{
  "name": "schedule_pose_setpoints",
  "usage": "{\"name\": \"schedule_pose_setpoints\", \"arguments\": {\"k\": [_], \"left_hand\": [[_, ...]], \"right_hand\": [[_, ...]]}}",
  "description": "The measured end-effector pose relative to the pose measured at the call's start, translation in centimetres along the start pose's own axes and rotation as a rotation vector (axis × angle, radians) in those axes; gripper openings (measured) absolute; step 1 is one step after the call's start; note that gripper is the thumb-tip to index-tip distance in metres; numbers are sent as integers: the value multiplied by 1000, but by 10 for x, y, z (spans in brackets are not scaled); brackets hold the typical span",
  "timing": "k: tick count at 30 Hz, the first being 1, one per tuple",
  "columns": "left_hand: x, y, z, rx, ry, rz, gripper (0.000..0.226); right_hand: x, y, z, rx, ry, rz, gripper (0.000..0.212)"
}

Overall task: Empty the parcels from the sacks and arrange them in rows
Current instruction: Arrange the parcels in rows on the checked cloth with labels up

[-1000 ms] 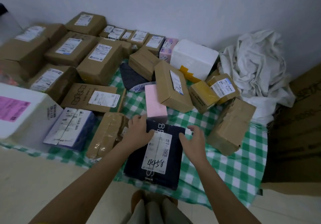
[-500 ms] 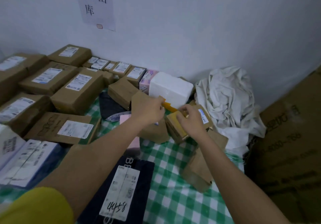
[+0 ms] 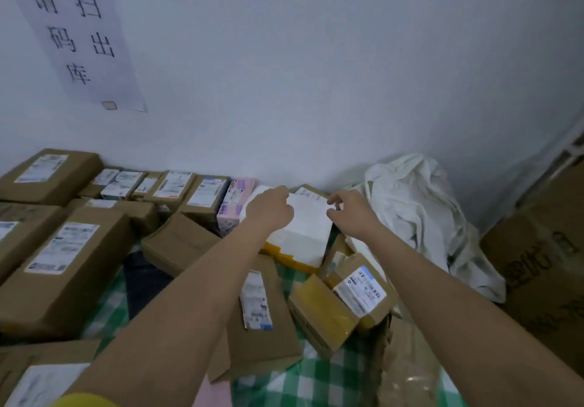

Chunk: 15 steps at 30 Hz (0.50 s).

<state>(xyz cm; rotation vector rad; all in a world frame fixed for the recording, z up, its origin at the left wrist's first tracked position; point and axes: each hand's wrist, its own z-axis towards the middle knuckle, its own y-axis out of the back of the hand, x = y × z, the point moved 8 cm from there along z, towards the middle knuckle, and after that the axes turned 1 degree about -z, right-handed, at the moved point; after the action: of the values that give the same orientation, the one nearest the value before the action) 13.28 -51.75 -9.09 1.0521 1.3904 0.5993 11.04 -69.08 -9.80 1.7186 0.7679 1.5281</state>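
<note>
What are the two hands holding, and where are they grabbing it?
Both hands are at the white foam box: left hand on its far left top edge, right hand at its right edge. A firm grip cannot be told.

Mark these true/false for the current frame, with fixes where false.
1. Both hands reach to the white foam box. True.
2. The left hand holds the pink box. False: it rests on the foam box's top left edge; the pink box sits untouched beside it.
3. The white sack lies crumpled right of the foam box. True.
4. The cloth under the parcels is red checked. False: green and white.
5. The right hand is at the foam box's right edge. True.
</note>
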Motion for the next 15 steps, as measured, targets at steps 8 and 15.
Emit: {"name": "schedule_pose_setpoints", "arguments": {"k": [8,15], "left_hand": [[46,-37,101,-1,136,75,53],[84,-65,127,-23,232,141,82]], "right_hand": [[-48,-33,88,123,-41,-170,39],[-60,-68,158,160,-89,-71,36]]}}
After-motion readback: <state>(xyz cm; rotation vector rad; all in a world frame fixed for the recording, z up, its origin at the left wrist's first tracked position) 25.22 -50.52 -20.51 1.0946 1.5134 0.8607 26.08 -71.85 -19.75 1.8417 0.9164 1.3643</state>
